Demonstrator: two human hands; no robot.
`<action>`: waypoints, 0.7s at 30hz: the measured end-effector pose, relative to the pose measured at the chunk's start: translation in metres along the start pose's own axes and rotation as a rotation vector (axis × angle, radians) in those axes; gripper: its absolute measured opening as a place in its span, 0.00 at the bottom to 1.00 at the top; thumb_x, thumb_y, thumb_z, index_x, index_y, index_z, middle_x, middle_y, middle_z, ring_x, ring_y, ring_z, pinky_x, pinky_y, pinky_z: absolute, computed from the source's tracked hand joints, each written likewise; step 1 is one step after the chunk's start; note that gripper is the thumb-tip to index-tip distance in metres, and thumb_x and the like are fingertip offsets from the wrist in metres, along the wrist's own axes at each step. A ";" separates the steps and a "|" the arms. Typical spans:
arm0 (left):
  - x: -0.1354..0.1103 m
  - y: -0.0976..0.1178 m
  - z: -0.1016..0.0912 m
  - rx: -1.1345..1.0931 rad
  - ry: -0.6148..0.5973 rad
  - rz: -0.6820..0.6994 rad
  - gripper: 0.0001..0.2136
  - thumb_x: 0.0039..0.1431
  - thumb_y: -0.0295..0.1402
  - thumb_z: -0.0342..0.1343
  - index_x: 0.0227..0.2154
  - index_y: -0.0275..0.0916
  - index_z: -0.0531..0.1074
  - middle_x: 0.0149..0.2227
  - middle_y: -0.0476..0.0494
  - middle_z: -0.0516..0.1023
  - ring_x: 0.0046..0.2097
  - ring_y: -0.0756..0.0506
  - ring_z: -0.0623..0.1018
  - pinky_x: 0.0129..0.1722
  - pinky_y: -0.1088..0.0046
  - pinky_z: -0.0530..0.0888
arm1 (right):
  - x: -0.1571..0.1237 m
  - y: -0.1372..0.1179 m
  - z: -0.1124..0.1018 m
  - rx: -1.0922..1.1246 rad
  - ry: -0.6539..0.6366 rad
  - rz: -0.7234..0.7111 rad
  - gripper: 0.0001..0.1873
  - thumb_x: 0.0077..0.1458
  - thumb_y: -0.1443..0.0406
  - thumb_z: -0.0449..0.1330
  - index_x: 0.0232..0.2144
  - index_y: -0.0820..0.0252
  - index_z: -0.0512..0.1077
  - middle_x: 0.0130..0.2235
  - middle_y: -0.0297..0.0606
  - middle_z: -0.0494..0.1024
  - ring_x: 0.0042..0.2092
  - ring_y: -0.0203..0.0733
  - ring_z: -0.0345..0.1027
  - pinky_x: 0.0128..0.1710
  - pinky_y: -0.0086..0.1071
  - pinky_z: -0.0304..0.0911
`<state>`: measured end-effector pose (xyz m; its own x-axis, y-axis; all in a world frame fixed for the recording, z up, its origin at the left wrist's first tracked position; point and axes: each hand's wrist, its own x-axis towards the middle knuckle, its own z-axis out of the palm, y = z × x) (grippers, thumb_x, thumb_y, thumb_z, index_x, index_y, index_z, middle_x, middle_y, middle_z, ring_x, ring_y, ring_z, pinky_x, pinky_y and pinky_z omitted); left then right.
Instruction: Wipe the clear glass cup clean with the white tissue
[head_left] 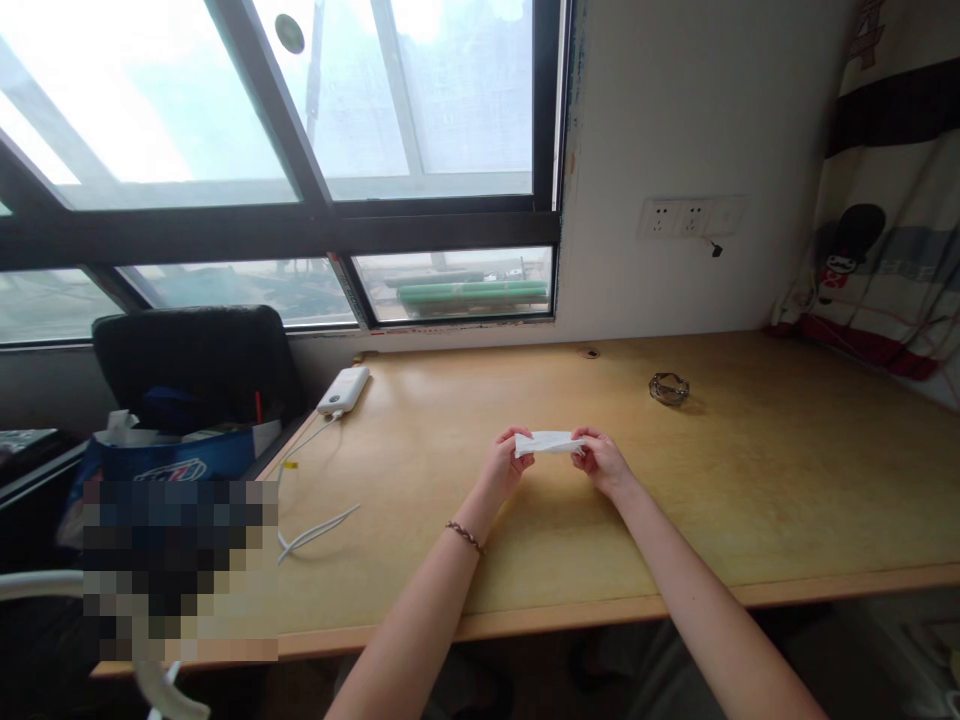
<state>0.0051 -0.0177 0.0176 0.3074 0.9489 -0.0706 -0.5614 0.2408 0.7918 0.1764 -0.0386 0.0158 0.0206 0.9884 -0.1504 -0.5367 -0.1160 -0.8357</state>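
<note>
A folded white tissue [550,442] is stretched level between my two hands, above the middle of the wooden table. My left hand [511,462] pinches its left end, thumb on top and fingers curled beneath. At the right end, my right hand [598,457] grips it the same way. A braided bracelet [466,537] circles my left wrist. Beyond my right hand, a dark openwork ring-shaped object [669,389] rests on the table; its exact kind is unclear.
On the table's [780,480] left side lies a white power bank [344,391] with a white cable [322,525] trailing from it. A black chair [196,350] with a blue bag [176,455] stands further left. Wall sockets [691,218] and a curtain [885,220] are at the right.
</note>
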 end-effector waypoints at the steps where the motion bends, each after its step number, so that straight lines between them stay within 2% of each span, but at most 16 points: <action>1: -0.001 0.000 0.001 -0.012 -0.001 -0.001 0.05 0.38 0.27 0.55 0.22 0.36 0.66 0.19 0.53 0.62 0.20 0.57 0.62 0.19 0.83 0.59 | -0.001 -0.001 0.001 -0.003 -0.004 0.000 0.03 0.33 0.70 0.57 0.18 0.60 0.68 0.17 0.28 0.67 0.18 0.26 0.57 0.16 0.21 0.54; 6: -0.003 0.003 0.002 0.023 0.025 -0.028 0.06 0.37 0.29 0.55 0.21 0.37 0.63 0.20 0.52 0.64 0.21 0.56 0.65 0.20 0.82 0.63 | -0.005 -0.004 0.004 -0.078 -0.016 -0.056 0.01 0.35 0.69 0.56 0.16 0.60 0.66 0.22 0.31 0.71 0.25 0.34 0.65 0.21 0.26 0.63; 11: -0.002 0.004 0.000 0.120 0.035 -0.062 0.09 0.40 0.37 0.54 0.23 0.38 0.63 0.24 0.48 0.69 0.22 0.50 0.70 0.20 0.75 0.68 | -0.010 -0.005 0.008 -0.215 0.000 -0.157 0.06 0.38 0.63 0.57 0.18 0.61 0.67 0.23 0.34 0.71 0.28 0.38 0.65 0.25 0.32 0.67; 14: -0.002 0.003 0.000 0.192 0.085 -0.004 0.13 0.39 0.40 0.57 0.23 0.37 0.63 0.24 0.48 0.69 0.23 0.50 0.71 0.20 0.76 0.69 | -0.010 -0.003 0.010 -0.324 0.015 -0.246 0.10 0.36 0.61 0.61 0.21 0.62 0.68 0.28 0.35 0.73 0.30 0.38 0.66 0.25 0.31 0.67; 17: -0.002 0.001 0.002 0.257 0.113 0.070 0.16 0.35 0.38 0.62 0.25 0.36 0.63 0.26 0.47 0.71 0.27 0.50 0.72 0.23 0.76 0.70 | -0.008 0.000 0.011 -0.436 0.044 -0.338 0.14 0.33 0.62 0.64 0.26 0.61 0.69 0.29 0.35 0.74 0.28 0.37 0.66 0.24 0.28 0.63; 21: 0.000 -0.001 0.002 0.292 0.132 0.146 0.21 0.36 0.36 0.63 0.35 0.37 0.64 0.26 0.48 0.72 0.28 0.49 0.73 0.25 0.75 0.71 | -0.005 0.000 0.009 -0.483 0.042 -0.413 0.16 0.36 0.63 0.63 0.32 0.60 0.70 0.31 0.36 0.74 0.33 0.39 0.66 0.32 0.30 0.62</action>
<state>0.0068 -0.0183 0.0179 0.1274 0.9918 -0.0070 -0.3430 0.0507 0.9380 0.1685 -0.0430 0.0210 0.1833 0.9574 0.2230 -0.0369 0.2334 -0.9717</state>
